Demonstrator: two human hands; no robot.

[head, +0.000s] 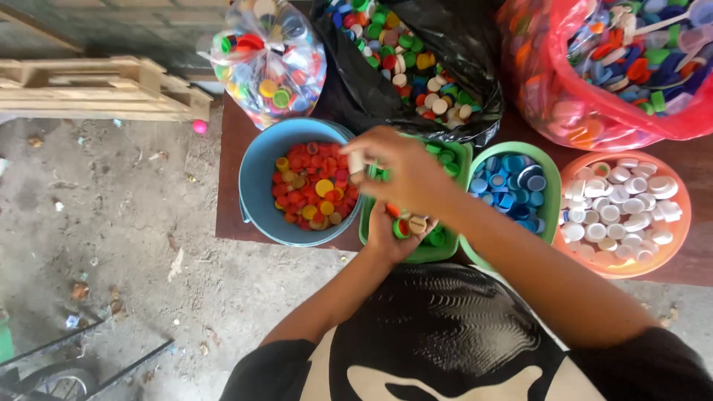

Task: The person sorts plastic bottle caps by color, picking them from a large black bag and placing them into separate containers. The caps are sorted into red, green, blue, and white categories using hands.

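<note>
Head view, looking down on a brown bench (pixel 230 193) at the centre and right of the frame. The left hand (pixel 397 230), palm up at lower centre, cups a few mixed bottle caps (pixel 408 224) over the green tub (pixel 445 252). The right hand (pixel 405 167) crosses above it, pinching a white cap (pixel 356 162) between its fingertips at the edge of the blue bucket (pixel 256 186), which holds red and yellow caps. To the right stand a green bowl (pixel 553 178) of blue caps and an orange bowl (pixel 679 223) of white caps. Along the top edge lie a clear bag (pixel 271 63), a black bag (pixel 460 44) and a red bag (pixel 564 96), all of mixed caps.
</note>
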